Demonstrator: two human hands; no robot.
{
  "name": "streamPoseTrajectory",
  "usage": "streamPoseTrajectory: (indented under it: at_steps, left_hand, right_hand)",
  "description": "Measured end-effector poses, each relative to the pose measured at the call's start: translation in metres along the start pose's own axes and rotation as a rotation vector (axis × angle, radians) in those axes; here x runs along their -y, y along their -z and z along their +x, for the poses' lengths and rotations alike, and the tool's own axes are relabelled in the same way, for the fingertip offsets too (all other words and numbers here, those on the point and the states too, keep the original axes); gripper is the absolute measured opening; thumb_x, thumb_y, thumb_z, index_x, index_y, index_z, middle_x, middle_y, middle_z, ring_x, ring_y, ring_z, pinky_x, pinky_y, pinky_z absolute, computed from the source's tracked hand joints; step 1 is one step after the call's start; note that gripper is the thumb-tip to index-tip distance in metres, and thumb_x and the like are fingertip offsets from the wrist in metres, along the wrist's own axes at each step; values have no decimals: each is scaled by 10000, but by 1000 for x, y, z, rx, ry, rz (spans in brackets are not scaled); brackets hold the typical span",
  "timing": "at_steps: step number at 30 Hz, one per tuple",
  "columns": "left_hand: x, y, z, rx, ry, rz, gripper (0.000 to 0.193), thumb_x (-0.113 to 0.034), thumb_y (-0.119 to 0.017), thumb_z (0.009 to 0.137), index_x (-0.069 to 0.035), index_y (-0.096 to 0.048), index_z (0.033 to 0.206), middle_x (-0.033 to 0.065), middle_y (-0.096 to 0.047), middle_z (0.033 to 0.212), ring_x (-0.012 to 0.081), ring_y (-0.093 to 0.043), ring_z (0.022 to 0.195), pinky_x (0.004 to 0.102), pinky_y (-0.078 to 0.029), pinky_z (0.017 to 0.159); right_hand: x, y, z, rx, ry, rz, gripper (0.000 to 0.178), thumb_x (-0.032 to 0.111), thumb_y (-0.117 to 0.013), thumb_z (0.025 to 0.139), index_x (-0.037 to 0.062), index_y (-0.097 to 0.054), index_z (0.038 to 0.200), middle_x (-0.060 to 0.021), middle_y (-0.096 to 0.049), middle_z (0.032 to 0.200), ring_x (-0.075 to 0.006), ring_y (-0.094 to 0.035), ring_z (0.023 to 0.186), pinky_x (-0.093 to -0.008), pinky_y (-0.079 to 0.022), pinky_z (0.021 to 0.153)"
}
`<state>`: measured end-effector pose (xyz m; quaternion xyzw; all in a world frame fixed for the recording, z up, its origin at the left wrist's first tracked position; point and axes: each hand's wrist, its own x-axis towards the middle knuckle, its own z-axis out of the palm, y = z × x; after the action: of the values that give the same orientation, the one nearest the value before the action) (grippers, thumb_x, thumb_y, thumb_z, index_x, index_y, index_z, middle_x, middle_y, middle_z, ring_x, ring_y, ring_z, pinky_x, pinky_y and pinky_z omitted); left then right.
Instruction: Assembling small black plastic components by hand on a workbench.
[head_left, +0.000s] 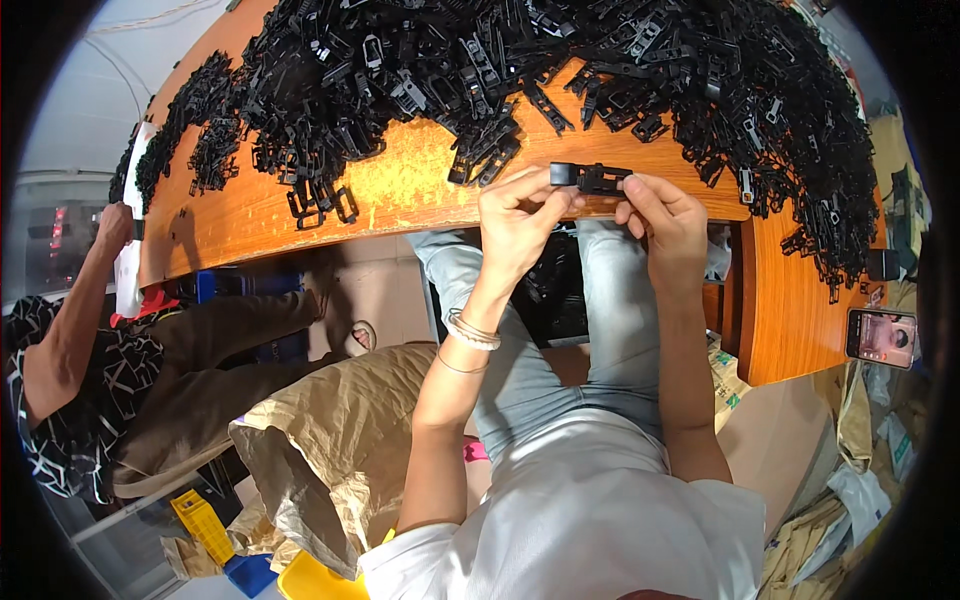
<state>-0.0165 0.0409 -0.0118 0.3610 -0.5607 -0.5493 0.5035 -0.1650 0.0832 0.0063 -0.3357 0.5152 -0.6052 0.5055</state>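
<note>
Between my two hands, just above the table's near edge, is a slim black plastic part (592, 179) with a frame-like body and a smooth, blocky left end. My left hand (522, 218) pinches it near that blocky end, fingers closed. At its other end my right hand (662, 212) grips it between thumb and forefinger. A large heap of similar black plastic parts (440, 70) spreads over the wooden table (420, 165) beyond my hands. A few loose parts (484, 152) lie a little to the left of my left hand.
A phone (881, 338) stands at the table's right end. On my left, a large brown paper bag (335, 430) is open beside my arm. Another person (85, 370) sits at the far left, a hand at the table edge. Below are a yellow crate (203, 525) and paper bags.
</note>
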Motion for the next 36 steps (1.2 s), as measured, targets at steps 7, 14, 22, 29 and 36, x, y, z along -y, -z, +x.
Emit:
streamPoseTrajectory:
  at_steps: [7, 14, 22, 29, 36]
  left_hand:
    - [1, 2, -4, 49, -40, 81, 119, 55, -555, 746, 37, -636, 830, 44, -612, 719, 91, -593, 652, 183, -467, 588]
    - [-12, 3, -3, 181, 230, -52, 69, -41, -631, 757, 22, -613, 778, 11, -601, 724, 52, -519, 583, 188, -402, 511]
    - [-16, 0, -1, 232, 155, -176, 136, -99, -610, 792, -6, -588, 695, -48, -451, 592, 39, -386, 505, 215, -300, 439]
    - [-21, 5, 61, 210, -211, 422, 169, -112, -600, 777, 42, -588, 706, 94, -551, 654, 162, -536, 571, 291, -409, 513]
    - [-9, 27, 133, -19, -404, 1396, 147, -56, -628, 569, 28, -638, 689, 229, -572, 809, 332, -595, 765, 380, -494, 602]
  right_hand:
    - [-1, 0, -5, -3, 13, 3, 172, 110, -563, 825, -48, -611, 870, -55, -567, 622, -44, -430, 502, -152, -304, 453]
    - [-12, 0, -7, 81, 191, -216, 147, 4, -641, 737, -80, -605, 852, -42, -547, 711, -45, -478, 590, -156, -343, 503]
    - [-5, -11, -13, 76, 152, -64, 182, -38, -575, 763, -76, -584, 941, -38, -542, 758, -59, -480, 580, -154, -343, 477]
    - [-17, 12, 8, -25, 97, 33, 223, 52, -542, 825, -76, -547, 1008, -96, -596, 776, -90, -545, 626, -171, -385, 494]
    - [-20, 11, 14, -38, 79, -28, 231, 62, -534, 834, -87, -525, 1011, -126, -612, 818, -110, -583, 691, -175, -419, 513]
